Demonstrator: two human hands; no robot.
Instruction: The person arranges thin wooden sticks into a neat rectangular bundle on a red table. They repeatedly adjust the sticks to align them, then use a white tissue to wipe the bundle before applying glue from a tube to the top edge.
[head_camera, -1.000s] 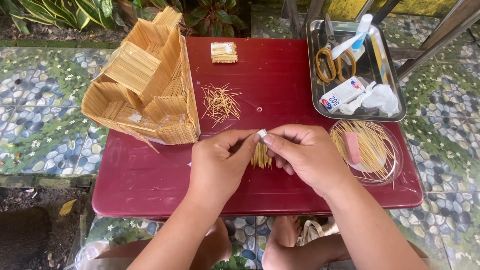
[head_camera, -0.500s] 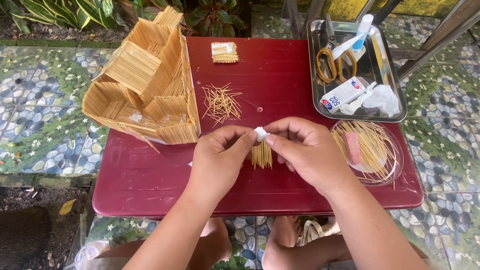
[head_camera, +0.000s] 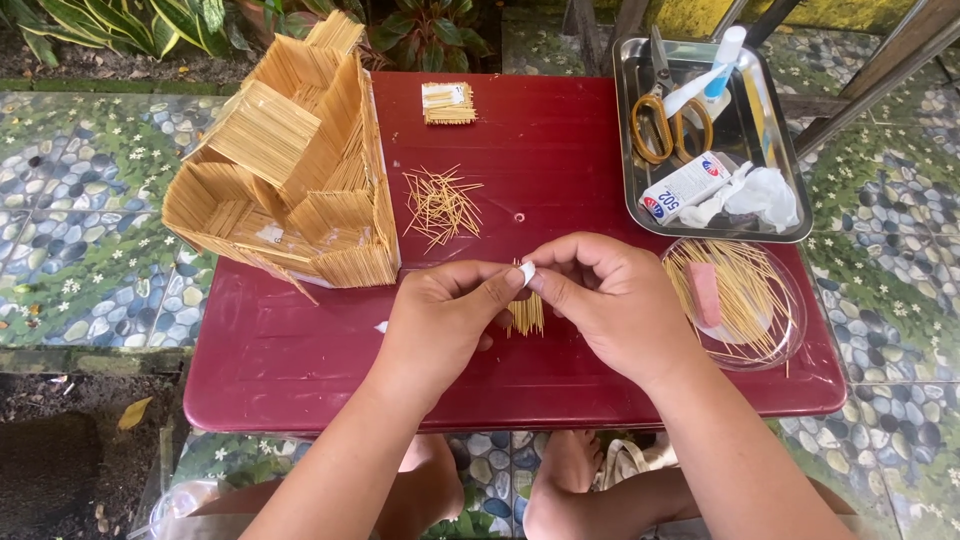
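Observation:
My left hand (head_camera: 445, 320) and my right hand (head_camera: 610, 300) meet over the middle of the red table (head_camera: 300, 380). Together their fingertips pinch a small white piece (head_camera: 527, 272). Just under them a flat panel of glued toothpicks (head_camera: 526, 314) lies on the table, partly hidden by both hands. A toothpick house model (head_camera: 285, 175) stands at the table's left. A loose pile of toothpicks (head_camera: 440, 205) lies ahead of my left hand.
A metal tray (head_camera: 770, 140) at the back right holds yellow-handled scissors (head_camera: 668, 115), a glue tube, a small box and crumpled tissue. A clear round dish (head_camera: 745, 300) with toothpicks and a pink block sits right of my right hand. Another small toothpick panel (head_camera: 448, 102) lies at the far edge.
Both hands have shifted slightly while keeping the small white piece pinched between them; the right hand's fingers have lifted a little off the toothpick panel.

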